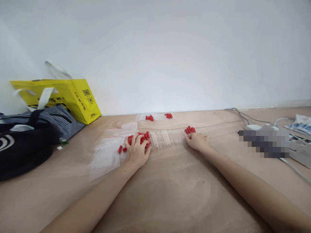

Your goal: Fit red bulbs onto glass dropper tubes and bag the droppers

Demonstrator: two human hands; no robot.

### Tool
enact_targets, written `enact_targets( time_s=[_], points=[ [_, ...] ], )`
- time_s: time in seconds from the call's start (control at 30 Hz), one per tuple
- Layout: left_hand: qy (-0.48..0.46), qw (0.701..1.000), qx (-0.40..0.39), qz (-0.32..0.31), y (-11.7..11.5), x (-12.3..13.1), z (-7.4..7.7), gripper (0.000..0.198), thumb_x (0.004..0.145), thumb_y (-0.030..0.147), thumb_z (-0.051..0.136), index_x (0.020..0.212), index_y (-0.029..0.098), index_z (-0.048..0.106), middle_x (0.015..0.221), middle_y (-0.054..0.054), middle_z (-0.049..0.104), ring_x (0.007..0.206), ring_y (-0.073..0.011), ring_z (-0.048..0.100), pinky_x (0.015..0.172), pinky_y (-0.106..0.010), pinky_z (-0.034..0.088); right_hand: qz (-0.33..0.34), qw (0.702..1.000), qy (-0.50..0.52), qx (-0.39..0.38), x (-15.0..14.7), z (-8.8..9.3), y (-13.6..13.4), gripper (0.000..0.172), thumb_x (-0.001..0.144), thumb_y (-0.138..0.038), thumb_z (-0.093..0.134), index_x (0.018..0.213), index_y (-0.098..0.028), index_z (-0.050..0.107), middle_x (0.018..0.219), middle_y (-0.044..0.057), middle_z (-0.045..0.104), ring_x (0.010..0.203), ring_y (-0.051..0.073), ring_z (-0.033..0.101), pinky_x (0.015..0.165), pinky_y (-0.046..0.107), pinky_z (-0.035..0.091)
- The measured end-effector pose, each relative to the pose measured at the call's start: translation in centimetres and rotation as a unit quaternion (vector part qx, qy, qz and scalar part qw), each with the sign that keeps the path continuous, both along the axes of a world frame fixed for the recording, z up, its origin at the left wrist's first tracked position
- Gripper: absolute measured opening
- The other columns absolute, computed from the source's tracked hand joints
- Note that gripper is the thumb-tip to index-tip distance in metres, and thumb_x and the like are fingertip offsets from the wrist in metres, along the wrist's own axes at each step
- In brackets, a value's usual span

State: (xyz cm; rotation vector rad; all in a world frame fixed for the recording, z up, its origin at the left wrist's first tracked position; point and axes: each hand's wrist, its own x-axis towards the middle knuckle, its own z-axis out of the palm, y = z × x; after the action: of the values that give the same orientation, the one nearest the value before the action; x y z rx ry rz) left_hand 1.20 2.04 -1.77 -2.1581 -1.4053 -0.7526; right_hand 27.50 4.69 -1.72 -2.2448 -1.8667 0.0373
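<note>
My left hand [138, 150] lies with fingers spread over a heap of small red earplug-like pieces [147, 134], which it partly covers. Two stray red pieces [120, 149] lie just left of its fingers. Between my hands runs a row of thin white cotton-swab-like sticks [167, 138], set side by side. At the row's right end is my right hand [198, 141], its fingers bent together; whatever they pinch is hidden. Right above those fingers sits a small cluster of red pieces [190, 129].
Clear zip bags [103, 161] lie under and left of the heap. Farther back, another clear bag [159, 117] has two red groups on it. A yellow bag [80, 100], a striped bag [65, 124] and a black bag [26, 149] stand left. Cables [243, 118] and chargers [254, 127] lie right.
</note>
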Motion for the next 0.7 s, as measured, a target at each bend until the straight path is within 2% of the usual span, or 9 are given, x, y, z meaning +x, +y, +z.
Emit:
enact_targets(
  time_s=[0.07,0.13,0.2,0.27,0.33,0.4,0.53,0.7],
  points=[
    [-0.001,1.000,-0.002,0.007,0.0,0.0,0.0,0.011,0.071,0.029,0.055,0.073,0.020,0.060,0.103,-0.010,0.055,0.106,-0.0310,0.041,0.090,-0.059,0.016,0.000,0.999,-0.016,0.046,-0.3,-0.3,-0.1,0.029,0.077,-0.032,0.039,0.069,-0.017,0.063,0.084,0.011,0.061,0.084,0.027,0.052,0.073,0.044,0.032],
    [0.003,1.000,-0.004,0.014,-0.1,0.0,0.2,0.012,0.071,0.028,0.055,0.074,0.018,0.061,0.105,-0.011,0.055,0.106,-0.0316,0.041,0.090,-0.059,0.016,0.032,0.992,-0.023,0.118,-0.7,-0.4,-0.4,0.027,0.077,-0.031,0.041,0.072,-0.016,0.062,0.085,0.011,0.060,0.085,0.026,0.050,0.074,0.040,0.032],
    [0.016,1.000,0.000,0.013,-0.1,-0.1,0.4,0.011,0.071,0.027,0.055,0.073,0.017,0.061,0.109,-0.013,0.054,0.108,-0.0325,0.040,0.091,-0.059,0.015,0.114,0.976,-0.018,0.185,-1.2,-0.4,-1.0,0.025,0.078,-0.031,0.043,0.071,-0.015,0.060,0.081,0.011,0.059,0.084,0.023,0.048,0.074,0.036,0.033],
    [0.036,0.999,0.011,0.005,-0.2,-0.1,0.7,0.010,0.071,0.025,0.056,0.071,0.017,0.061,0.112,-0.013,0.053,0.109,-0.0328,0.040,0.092,-0.060,0.014,0.231,0.949,-0.005,0.215,-1.9,-0.3,-1.9,0.023,0.078,-0.031,0.044,0.070,-0.015,0.058,0.077,0.008,0.057,0.079,0.020,0.047,0.072,0.032,0.033],
    [0.052,0.998,0.024,-0.003,-0.3,-0.1,0.9,0.009,0.072,0.024,0.056,0.068,0.018,0.060,0.112,-0.012,0.054,0.109,-0.0322,0.041,0.092,-0.059,0.014,0.336,0.919,0.012,0.208,-2.5,-0.3,-2.8,0.020,0.078,-0.031,0.047,0.070,-0.016,0.057,0.074,0.006,0.056,0.075,0.017,0.046,0.070,0.029,0.032],
    [0.057,0.998,0.038,-0.006,-0.4,0.0,1.0,0.009,0.073,0.023,0.055,0.067,0.018,0.060,0.111,-0.011,0.055,0.108,-0.0311,0.043,0.092,-0.059,0.015,0.403,0.895,0.026,0.191,-3.1,-0.3,-3.6,0.018,0.078,-0.031,0.050,0.071,-0.017,0.057,0.072,0.004,0.055,0.074,0.015,0.045,0.067,0.027,0.031],
    [0.038,0.997,0.062,-0.031,-1.1,-0.1,1.1,0.013,0.077,0.021,0.050,0.070,0.018,0.060,0.110,-0.011,0.057,0.106,-0.0298,0.046,0.092,-0.058,0.016,0.443,0.878,0.031,0.178,-3.7,-0.7,-4.4,0.022,0.077,-0.038,0.052,0.068,-0.018,0.056,0.069,0.002,0.054,0.072,0.014,0.044,0.064,0.027,0.027],
    [0.029,0.988,0.042,-0.142,-3.0,-0.8,1.2,0.014,0.078,0.025,0.051,0.071,0.020,0.061,0.103,-0.006,0.061,0.104,-0.0256,0.049,0.095,-0.053,0.018,0.435,0.885,0.072,0.147,-3.4,-0.7,-4.6,0.022,0.077,-0.039,0.053,0.070,-0.018,0.056,0.070,0.000,0.056,0.072,0.013,0.046,0.066,0.027,0.025]
  ],
)
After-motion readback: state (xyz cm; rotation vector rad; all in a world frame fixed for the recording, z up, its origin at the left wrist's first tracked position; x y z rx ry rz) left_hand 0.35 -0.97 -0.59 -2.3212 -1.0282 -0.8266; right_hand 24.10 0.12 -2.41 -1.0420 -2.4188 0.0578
